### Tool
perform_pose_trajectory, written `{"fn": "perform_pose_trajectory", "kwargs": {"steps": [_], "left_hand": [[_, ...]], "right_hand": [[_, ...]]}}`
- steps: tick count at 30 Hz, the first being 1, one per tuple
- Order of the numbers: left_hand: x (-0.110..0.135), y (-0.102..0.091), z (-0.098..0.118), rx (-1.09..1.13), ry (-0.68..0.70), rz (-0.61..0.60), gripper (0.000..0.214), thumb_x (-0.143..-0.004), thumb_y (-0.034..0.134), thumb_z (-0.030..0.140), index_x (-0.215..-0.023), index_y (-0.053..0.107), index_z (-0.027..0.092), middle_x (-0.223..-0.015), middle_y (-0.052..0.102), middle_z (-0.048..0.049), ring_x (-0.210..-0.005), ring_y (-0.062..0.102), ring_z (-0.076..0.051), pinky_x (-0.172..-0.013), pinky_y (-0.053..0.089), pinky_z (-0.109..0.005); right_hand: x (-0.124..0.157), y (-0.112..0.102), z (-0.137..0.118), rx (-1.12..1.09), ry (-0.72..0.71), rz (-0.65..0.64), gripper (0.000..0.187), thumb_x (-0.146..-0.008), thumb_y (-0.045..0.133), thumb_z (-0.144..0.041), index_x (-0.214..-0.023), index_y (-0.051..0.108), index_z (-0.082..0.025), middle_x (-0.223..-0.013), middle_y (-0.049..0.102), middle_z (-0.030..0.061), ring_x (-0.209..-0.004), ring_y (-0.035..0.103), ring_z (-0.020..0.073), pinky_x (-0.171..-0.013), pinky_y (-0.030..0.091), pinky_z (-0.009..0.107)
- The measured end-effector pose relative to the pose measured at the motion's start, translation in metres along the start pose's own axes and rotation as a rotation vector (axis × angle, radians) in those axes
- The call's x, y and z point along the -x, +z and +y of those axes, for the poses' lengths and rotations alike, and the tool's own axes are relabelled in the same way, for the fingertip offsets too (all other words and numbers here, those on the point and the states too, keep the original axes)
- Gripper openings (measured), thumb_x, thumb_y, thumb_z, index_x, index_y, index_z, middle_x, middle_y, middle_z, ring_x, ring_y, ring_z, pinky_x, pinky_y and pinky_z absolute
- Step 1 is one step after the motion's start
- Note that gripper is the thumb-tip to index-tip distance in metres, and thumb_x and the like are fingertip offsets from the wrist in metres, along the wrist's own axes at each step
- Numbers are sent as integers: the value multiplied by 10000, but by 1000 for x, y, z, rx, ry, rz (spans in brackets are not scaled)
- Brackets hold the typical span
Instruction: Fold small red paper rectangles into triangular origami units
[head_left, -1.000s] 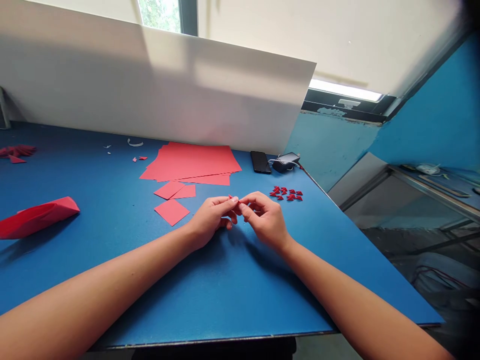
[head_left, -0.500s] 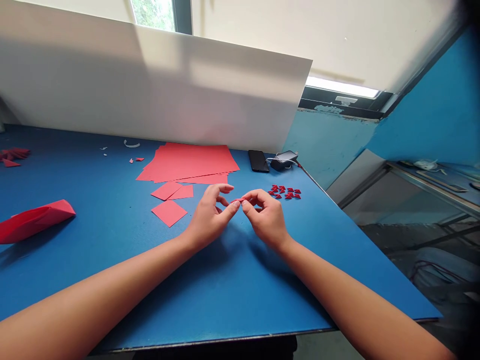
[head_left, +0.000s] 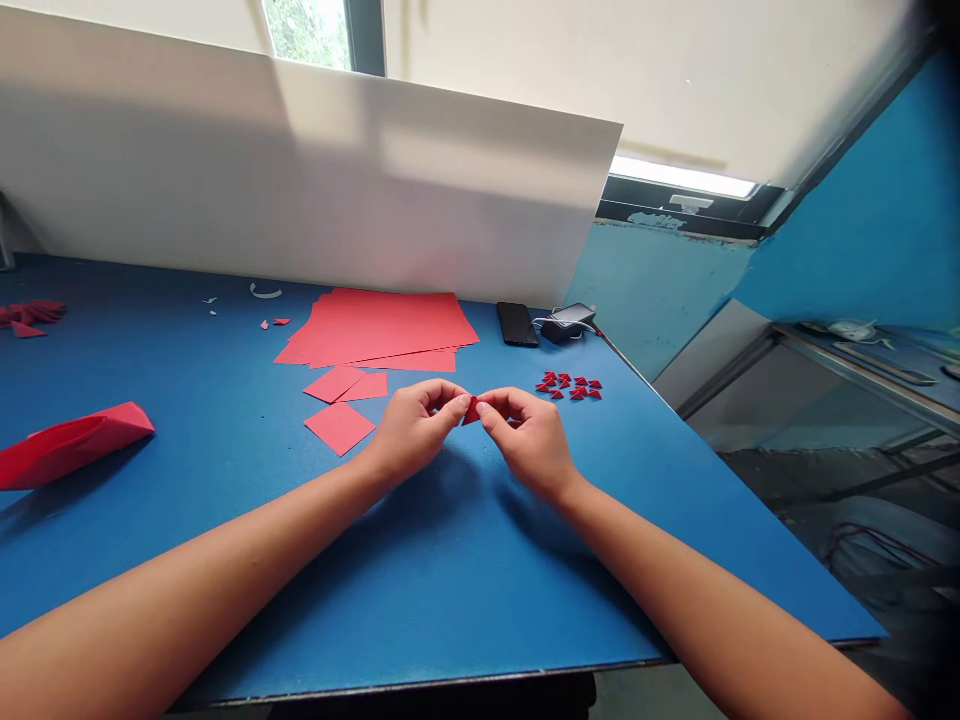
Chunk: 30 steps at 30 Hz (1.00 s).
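Observation:
Between my two hands, above the blue table, is a small folded red paper piece (head_left: pixel 470 411), roughly triangular. My left hand (head_left: pixel 417 425) pinches its left side between thumb and fingers. On the other side, my right hand (head_left: pixel 527 437) grips it with thumb and forefinger. Just left of my left hand lie red paper squares (head_left: pixel 340 428). Several small folded red triangles (head_left: pixel 577 392) sit in a cluster to the right of my right hand.
A stack of red paper sheets (head_left: pixel 397 325) lies at the back. Right of it are a black phone (head_left: pixel 517 324) and a device with a white cable (head_left: pixel 568 321). A folded red paper form (head_left: pixel 82 440) rests at left. A white board (head_left: pixel 315 170) stands behind.
The folded piece has turned and now shows a triangular face. My left fingers, earlier spread, have closed around its side. My right hand has barely moved.

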<state>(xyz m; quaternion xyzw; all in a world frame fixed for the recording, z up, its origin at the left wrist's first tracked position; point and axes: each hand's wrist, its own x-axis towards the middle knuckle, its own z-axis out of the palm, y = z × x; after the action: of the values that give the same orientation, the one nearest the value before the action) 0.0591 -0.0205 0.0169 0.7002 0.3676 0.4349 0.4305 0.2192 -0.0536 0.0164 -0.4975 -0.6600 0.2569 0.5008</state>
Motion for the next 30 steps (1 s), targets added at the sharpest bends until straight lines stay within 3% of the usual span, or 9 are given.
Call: {"fn": "perform_pose_trajectory", "kwargs": {"steps": [6,15,20,26,30], "left_hand": [[-1,-1,1,47,-38,-19,199,-820,595,322,-882,679,153,-797,670,-43,-655,572,-141,-550,463,-244],[-2,-4,-3,-260,225,36,136,-824,580,227,-802,707,184,-776,714,-30,-663,610,-143,-563,446,-236],[-1,-4,-3,-336,278,50,131,-823,598,249,-801,718,201,-763,719,-33,-657,606,-150,-592,443,-252],[-1,-4,-3,-278,241,1,147,-826,596,275,-785,708,189,-761,703,-41,-667,601,-149,-566,444,-239],[-2,-6,0,-79,90,-80,177,-824,580,282,-753,689,162,-773,674,-52,-679,591,-153,-534,458,-235]], "right_hand": [[-3,0,4,-115,77,-16,171,-810,610,-308,-773,675,-155,-732,692,45,-643,595,144,-609,463,258],[-5,1,6,-216,156,-40,189,-764,636,-331,-729,652,-145,-632,620,2,-522,498,95,-485,394,223],[-4,3,7,-185,132,-50,203,-774,634,-346,-785,674,-147,-705,675,35,-612,580,132,-567,462,251],[-4,3,8,-131,105,-64,183,-788,623,-322,-789,683,-150,-747,701,50,-677,618,156,-639,490,278],[-2,1,6,-36,69,-64,173,-812,604,-305,-743,668,-160,-719,692,37,-650,607,148,-619,469,264]]}}
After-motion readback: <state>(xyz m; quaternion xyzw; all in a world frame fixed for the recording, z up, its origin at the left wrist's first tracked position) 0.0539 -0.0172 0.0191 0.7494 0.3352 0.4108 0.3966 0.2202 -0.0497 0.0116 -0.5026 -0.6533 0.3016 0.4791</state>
